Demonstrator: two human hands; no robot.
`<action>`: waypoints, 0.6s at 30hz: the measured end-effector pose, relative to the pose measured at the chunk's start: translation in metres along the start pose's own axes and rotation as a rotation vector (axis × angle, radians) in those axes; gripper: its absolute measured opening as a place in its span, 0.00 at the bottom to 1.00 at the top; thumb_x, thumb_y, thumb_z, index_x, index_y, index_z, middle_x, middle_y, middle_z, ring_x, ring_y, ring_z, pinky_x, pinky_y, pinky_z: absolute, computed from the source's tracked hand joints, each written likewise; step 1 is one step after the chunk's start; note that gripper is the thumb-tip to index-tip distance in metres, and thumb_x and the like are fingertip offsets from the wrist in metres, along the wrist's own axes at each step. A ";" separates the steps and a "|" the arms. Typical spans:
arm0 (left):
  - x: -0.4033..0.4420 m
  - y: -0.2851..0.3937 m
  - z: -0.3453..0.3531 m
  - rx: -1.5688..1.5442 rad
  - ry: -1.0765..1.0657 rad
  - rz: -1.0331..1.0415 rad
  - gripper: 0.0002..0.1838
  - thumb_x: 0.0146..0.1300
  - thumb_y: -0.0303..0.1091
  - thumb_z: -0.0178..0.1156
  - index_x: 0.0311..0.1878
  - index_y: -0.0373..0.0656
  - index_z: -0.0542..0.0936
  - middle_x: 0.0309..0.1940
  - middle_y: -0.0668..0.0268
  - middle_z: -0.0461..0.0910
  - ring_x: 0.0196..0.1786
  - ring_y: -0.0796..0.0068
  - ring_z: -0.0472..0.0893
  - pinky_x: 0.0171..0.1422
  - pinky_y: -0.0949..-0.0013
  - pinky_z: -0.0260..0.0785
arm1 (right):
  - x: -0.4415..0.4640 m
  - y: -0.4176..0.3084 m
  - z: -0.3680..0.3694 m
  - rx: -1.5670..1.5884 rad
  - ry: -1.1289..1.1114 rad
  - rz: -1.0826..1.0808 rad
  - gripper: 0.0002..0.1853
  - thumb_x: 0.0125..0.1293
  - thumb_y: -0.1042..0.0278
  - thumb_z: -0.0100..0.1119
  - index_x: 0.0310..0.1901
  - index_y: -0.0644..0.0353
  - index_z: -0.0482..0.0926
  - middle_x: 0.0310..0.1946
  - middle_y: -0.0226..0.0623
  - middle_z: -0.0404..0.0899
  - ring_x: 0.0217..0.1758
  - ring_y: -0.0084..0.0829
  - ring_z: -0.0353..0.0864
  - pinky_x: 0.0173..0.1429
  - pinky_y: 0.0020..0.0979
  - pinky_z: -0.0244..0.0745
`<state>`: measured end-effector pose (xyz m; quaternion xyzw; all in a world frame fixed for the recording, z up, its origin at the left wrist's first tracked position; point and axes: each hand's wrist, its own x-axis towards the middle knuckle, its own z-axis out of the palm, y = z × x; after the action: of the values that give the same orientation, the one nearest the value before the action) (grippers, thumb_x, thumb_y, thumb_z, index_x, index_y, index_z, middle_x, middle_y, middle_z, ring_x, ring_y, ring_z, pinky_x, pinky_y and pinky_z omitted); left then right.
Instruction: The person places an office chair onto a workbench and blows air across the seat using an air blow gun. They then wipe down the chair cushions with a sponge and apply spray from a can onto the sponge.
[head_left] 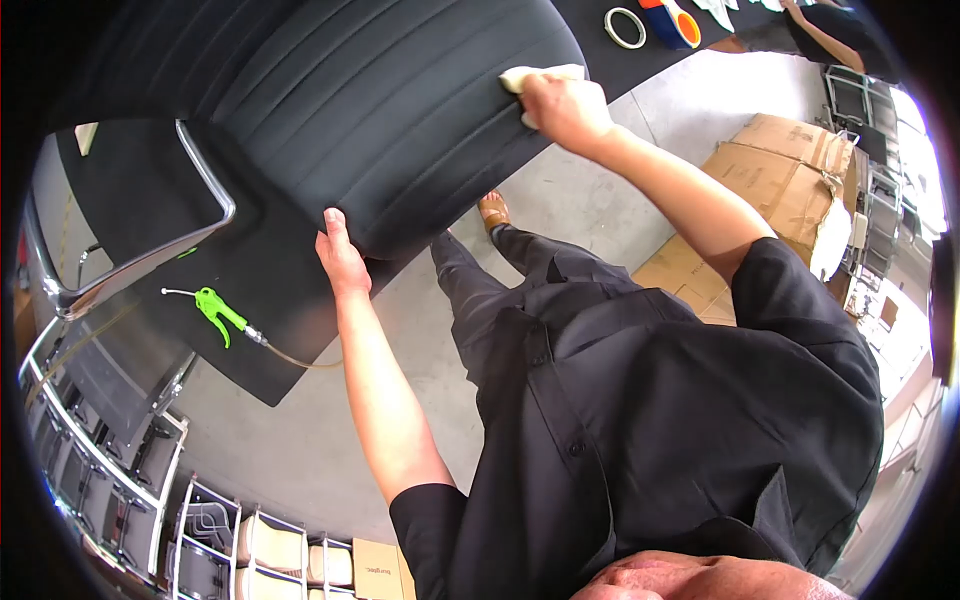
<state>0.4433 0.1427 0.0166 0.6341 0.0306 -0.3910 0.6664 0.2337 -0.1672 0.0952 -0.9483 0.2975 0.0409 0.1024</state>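
A black padded chair (400, 130) with stitched horizontal ribs lies on the dark work table in the head view. My right hand (568, 112) is closed around a cream cloth (515, 80) and presses it to the padding near the chair's right edge. At the near left corner of the padding, my left hand (343, 258) grips the edge, with some of its fingers hidden. A chrome armrest (215, 190) sticks out at the chair's left side. Left of my left hand, a bright green air blow gun (218, 312) rests on the table, its hose running off beneath my forearm.
A white tape roll (625, 28) and an orange-and-blue tape dispenser (672, 22) sit at the table's far right. Another person's arm (825, 35) shows beyond them. Cardboard boxes (780, 180) stand on the floor at right. Stacked chairs (205, 540) line the lower left.
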 end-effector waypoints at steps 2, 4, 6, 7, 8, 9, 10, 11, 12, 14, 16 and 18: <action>0.006 -0.014 -0.008 0.092 0.104 0.065 0.33 0.76 0.58 0.58 0.58 0.30 0.79 0.55 0.59 0.83 0.57 0.68 0.82 0.62 0.65 0.76 | -0.001 0.003 0.007 -0.017 0.063 0.019 0.08 0.61 0.63 0.67 0.35 0.56 0.80 0.30 0.39 0.85 0.35 0.46 0.87 0.36 0.48 0.82; 0.006 -0.011 -0.006 0.102 0.086 0.078 0.33 0.77 0.58 0.57 0.59 0.29 0.78 0.55 0.58 0.83 0.57 0.68 0.82 0.62 0.65 0.76 | 0.005 -0.031 0.018 -0.008 0.030 0.066 0.09 0.62 0.59 0.62 0.32 0.55 0.84 0.24 0.41 0.84 0.28 0.44 0.87 0.36 0.48 0.82; 0.006 -0.009 -0.006 0.122 0.057 0.090 0.34 0.77 0.58 0.57 0.60 0.28 0.78 0.55 0.57 0.83 0.56 0.68 0.83 0.63 0.65 0.76 | 0.009 -0.086 0.027 0.119 -0.153 -0.165 0.07 0.59 0.60 0.62 0.30 0.51 0.83 0.21 0.40 0.83 0.24 0.43 0.85 0.32 0.48 0.79; 0.004 -0.008 -0.007 0.087 0.046 0.061 0.33 0.77 0.56 0.59 0.60 0.28 0.77 0.57 0.57 0.82 0.57 0.69 0.81 0.65 0.66 0.73 | 0.009 -0.118 0.035 0.054 -0.168 -0.246 0.06 0.59 0.62 0.62 0.29 0.53 0.81 0.22 0.41 0.83 0.25 0.43 0.85 0.32 0.47 0.79; 0.005 -0.006 -0.005 0.050 0.035 0.037 0.32 0.77 0.54 0.60 0.60 0.27 0.77 0.58 0.57 0.81 0.58 0.71 0.80 0.68 0.67 0.70 | 0.010 -0.144 0.043 -0.015 -0.179 -0.329 0.07 0.58 0.64 0.62 0.27 0.55 0.78 0.24 0.42 0.83 0.25 0.44 0.85 0.32 0.46 0.79; 0.004 -0.004 -0.003 0.055 0.027 0.042 0.32 0.77 0.54 0.60 0.60 0.27 0.77 0.58 0.57 0.81 0.58 0.71 0.80 0.68 0.67 0.70 | 0.007 -0.159 0.043 0.050 -0.098 -0.400 0.06 0.58 0.64 0.62 0.27 0.55 0.79 0.24 0.42 0.83 0.26 0.43 0.86 0.33 0.45 0.79; 0.002 0.000 0.000 0.038 0.087 -0.010 0.32 0.76 0.53 0.60 0.61 0.27 0.77 0.58 0.56 0.81 0.58 0.69 0.81 0.67 0.65 0.72 | 0.004 -0.165 0.044 0.116 -0.017 -0.468 0.05 0.57 0.65 0.61 0.27 0.54 0.79 0.24 0.42 0.83 0.27 0.42 0.86 0.34 0.44 0.79; -0.001 0.004 0.004 0.024 0.144 -0.068 0.32 0.76 0.53 0.60 0.61 0.26 0.76 0.59 0.54 0.81 0.58 0.66 0.81 0.66 0.64 0.73 | 0.000 -0.164 0.050 0.120 -0.014 -0.453 0.05 0.57 0.65 0.61 0.27 0.54 0.79 0.24 0.42 0.83 0.27 0.42 0.86 0.34 0.44 0.79; -0.006 0.012 0.015 0.021 0.219 -0.082 0.33 0.76 0.53 0.60 0.63 0.25 0.75 0.60 0.51 0.81 0.57 0.62 0.82 0.64 0.61 0.75 | -0.003 -0.163 0.056 0.172 0.013 -0.494 0.05 0.59 0.65 0.61 0.28 0.55 0.80 0.25 0.42 0.84 0.28 0.43 0.87 0.35 0.43 0.80; -0.017 0.021 0.039 0.032 0.297 0.006 0.36 0.76 0.56 0.59 0.62 0.24 0.75 0.59 0.49 0.81 0.57 0.61 0.82 0.64 0.61 0.75 | -0.003 -0.147 0.057 0.215 0.047 -0.533 0.05 0.60 0.65 0.60 0.29 0.55 0.81 0.26 0.42 0.85 0.29 0.43 0.87 0.36 0.43 0.81; -0.018 0.013 0.049 0.143 0.378 0.126 0.36 0.76 0.57 0.59 0.61 0.23 0.76 0.58 0.47 0.81 0.56 0.60 0.82 0.64 0.60 0.74 | -0.006 -0.116 0.038 0.230 -0.248 -0.288 0.06 0.62 0.63 0.62 0.35 0.54 0.84 0.29 0.41 0.86 0.32 0.45 0.88 0.38 0.43 0.82; -0.016 0.009 0.050 0.250 0.464 0.254 0.37 0.76 0.58 0.59 0.59 0.22 0.77 0.57 0.46 0.82 0.56 0.59 0.83 0.63 0.60 0.74 | -0.003 -0.055 0.012 0.109 -0.322 -0.086 0.09 0.62 0.59 0.66 0.40 0.52 0.85 0.31 0.39 0.87 0.36 0.47 0.89 0.41 0.45 0.84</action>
<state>0.4145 0.1062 0.0421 0.7825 0.0541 -0.1499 0.6020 0.2622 -0.1186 0.0931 -0.9344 0.2381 0.1717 0.2019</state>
